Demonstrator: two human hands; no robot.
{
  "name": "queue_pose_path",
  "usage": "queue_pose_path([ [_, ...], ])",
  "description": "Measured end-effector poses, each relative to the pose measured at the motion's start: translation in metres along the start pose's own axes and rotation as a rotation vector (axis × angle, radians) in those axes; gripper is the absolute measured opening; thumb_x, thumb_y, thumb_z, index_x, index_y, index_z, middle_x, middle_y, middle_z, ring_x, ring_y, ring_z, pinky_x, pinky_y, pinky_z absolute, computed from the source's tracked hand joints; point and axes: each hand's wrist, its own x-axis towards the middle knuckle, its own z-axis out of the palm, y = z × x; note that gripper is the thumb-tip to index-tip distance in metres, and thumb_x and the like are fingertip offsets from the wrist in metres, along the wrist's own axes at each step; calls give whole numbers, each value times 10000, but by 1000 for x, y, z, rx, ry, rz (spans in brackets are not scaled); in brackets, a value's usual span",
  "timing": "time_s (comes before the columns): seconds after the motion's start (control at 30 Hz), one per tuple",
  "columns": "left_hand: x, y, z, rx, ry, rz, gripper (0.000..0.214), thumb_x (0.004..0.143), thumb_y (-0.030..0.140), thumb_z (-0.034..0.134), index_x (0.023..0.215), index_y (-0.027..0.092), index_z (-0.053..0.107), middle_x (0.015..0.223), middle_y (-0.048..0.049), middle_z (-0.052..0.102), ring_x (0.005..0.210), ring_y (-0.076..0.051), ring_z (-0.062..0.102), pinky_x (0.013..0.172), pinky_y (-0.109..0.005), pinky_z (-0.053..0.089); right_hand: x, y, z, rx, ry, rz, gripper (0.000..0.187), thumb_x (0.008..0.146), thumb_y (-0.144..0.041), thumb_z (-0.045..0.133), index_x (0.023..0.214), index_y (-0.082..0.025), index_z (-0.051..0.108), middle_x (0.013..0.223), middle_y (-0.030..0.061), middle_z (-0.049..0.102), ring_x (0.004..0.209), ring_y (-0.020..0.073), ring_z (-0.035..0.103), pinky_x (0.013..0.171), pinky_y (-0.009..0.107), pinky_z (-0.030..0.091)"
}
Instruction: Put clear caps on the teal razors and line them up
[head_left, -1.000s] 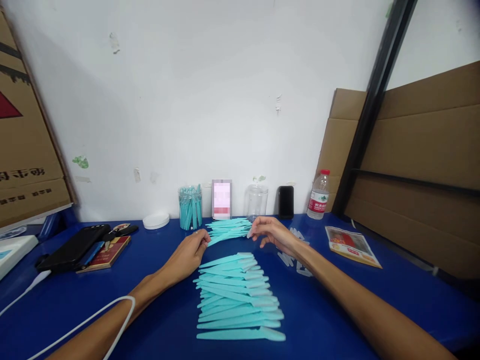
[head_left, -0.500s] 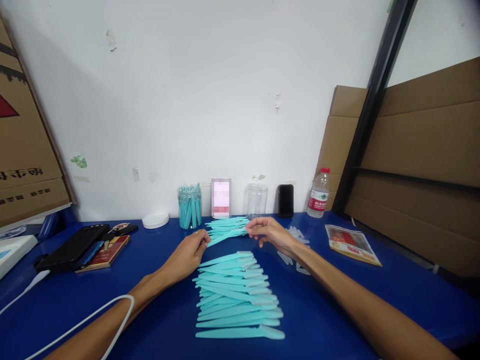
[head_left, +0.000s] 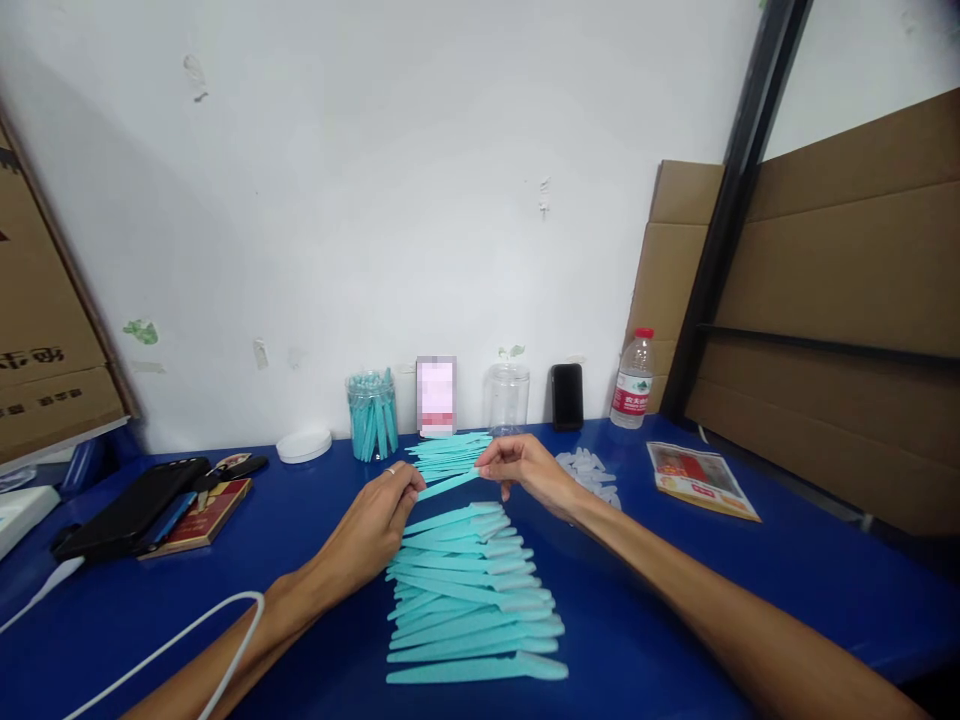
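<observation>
A turquoise eyebrow razor (head_left: 450,486) is stretched between my two hands, slightly tilted. My left hand (head_left: 388,503) pinches its handle end. At the other end, the closed fingertips of my right hand (head_left: 520,470) cover the razor's head. Just behind lies a pile of turquoise razors (head_left: 444,455). In front of my hands, a row of razors with whitish translucent caps on their heads (head_left: 469,600) is laid out, heads to the right. Loose translucent caps (head_left: 589,468) lie to the right, partly behind my right wrist.
Along the wall stand a jar full of turquoise razors (head_left: 372,418), a phone with a lit screen (head_left: 436,392), a clear jar (head_left: 508,398), a black device (head_left: 567,396) and a water bottle (head_left: 634,385). A white lid (head_left: 304,446) lies left; a white cable (head_left: 255,610) crosses my left forearm.
One razor has come away from the pile toward me, now held between both hands. My right hand has shifted slightly left and nearer. The view has turned slightly.
</observation>
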Motion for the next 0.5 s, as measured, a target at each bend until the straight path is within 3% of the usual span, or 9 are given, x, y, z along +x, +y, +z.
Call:
queue_pose_path([
  [0.33,6,1,-2,19,75,-2,246,973,343,343,889,226,543,851,-26,589,760,-194,564,695,-295,439,3,2,-7,-350,-56,-105,214,728,-370,712,819,-182,760,670,20,624,602,148,550,438,217,429],
  [0.4,7,-5,-2,4,89,25,259,968,376,354,912,228,559,903,-41,607,845,-215,590,759,-316,459,4,3,-6,-379,-48,-107,171,706,-332,735,770,-176,763,642,16,638,606,150,562,478,220,421],
  [0.5,10,-29,3,-6,150,-2,309,912,477,442,1099,262,562,1048,-55,634,933,-244,623,824,-350,494,11,5,-11,-417,27,-67,130,683,-306,756,745,-193,771,635,-6,664,605,146,571,536,228,422],
])
